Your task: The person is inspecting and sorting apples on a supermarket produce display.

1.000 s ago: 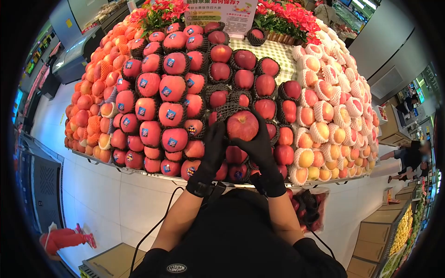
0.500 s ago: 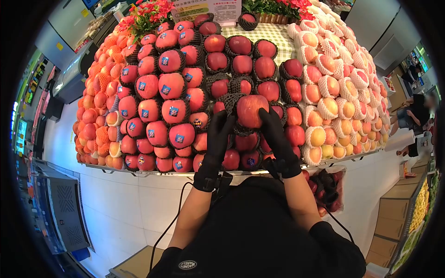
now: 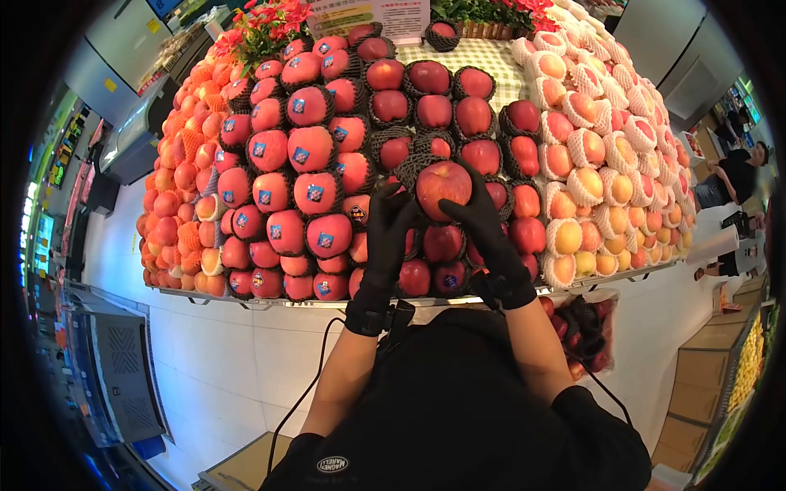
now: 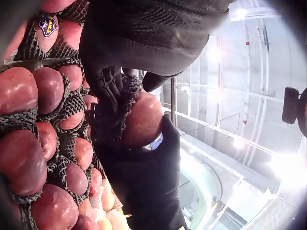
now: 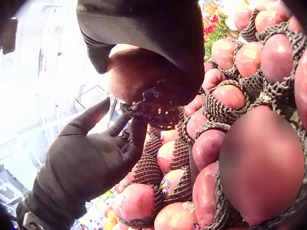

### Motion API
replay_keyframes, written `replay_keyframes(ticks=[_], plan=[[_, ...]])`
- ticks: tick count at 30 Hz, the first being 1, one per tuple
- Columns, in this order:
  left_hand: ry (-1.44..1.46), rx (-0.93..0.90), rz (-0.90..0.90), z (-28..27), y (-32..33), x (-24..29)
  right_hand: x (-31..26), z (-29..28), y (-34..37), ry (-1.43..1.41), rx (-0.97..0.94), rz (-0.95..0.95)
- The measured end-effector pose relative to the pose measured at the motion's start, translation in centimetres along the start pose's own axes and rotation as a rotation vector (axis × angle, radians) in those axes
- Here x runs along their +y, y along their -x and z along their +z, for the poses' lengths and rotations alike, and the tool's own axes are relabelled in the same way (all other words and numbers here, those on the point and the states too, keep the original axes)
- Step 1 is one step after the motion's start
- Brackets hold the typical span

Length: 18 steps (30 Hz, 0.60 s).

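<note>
In the head view a red apple is held over the display by my black-gloved right hand, thumb across its near side. A black foam net sleeve covers its far part, and the red skin is bare on the side facing me. My gloved left hand is at the apple's left, fingers bent. In the right wrist view those fingertips pinch the sleeve's edge, while the thumb stands off. From the left wrist the apple shows between both hands, the sleeve along its side.
Rows of netted red apples, many with blue stickers, surround the hands. Peach-coloured fruit in white nets is piled right, orange-netted fruit left. A checked cloth, sign and red flowers stand behind. A bag of apples lies below right.
The view has swung, so the display sits differently in frame. Both hands and the apple moved a little up and right in frame; my left fingers bent more beside the apple.
</note>
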<state>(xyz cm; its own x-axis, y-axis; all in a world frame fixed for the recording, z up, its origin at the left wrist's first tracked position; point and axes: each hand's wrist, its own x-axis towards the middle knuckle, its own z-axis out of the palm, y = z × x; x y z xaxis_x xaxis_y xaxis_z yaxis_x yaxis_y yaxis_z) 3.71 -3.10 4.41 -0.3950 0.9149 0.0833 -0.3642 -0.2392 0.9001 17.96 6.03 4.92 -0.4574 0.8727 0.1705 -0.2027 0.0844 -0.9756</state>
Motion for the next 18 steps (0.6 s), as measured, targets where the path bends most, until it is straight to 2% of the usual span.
replay_keyframes(ticks=[1, 4, 7, 13, 16, 17, 18], plan=[[0.009, -0.009, 0.014, 0.2, 0.2, 0.1, -0.3, 0.3, 0.1, 0.02, 0.011, -0.009], [-0.27, -0.102, 0.141, -0.5, 0.1, -1.7, -0.7, 0.6, 0.0, 0.117, 0.053, -0.024], [-0.375, -0.135, 0.205, 0.0, 0.1, -2.1, -1.1, 1.3, 0.5, 0.159, 0.108, 0.001], [-0.297, -0.019, 0.206, 1.0, -0.5, -3.4, 0.0, 1.4, 0.4, 0.183, 0.092, -0.063], [-0.475, -0.113, 0.197, -1.1, -1.5, -3.0, -0.8, 0.3, 0.8, 0.091, 0.112, 0.036], [-0.264, -0.12, 0.033, -0.5, -1.2, -1.0, -1.2, -0.2, 0.9, 0.049, 0.118, 0.082], [-0.321, -0.145, 0.036, -0.9, -1.1, -0.8, -2.1, -0.8, 0.6, -0.002, 0.117, 0.13]])
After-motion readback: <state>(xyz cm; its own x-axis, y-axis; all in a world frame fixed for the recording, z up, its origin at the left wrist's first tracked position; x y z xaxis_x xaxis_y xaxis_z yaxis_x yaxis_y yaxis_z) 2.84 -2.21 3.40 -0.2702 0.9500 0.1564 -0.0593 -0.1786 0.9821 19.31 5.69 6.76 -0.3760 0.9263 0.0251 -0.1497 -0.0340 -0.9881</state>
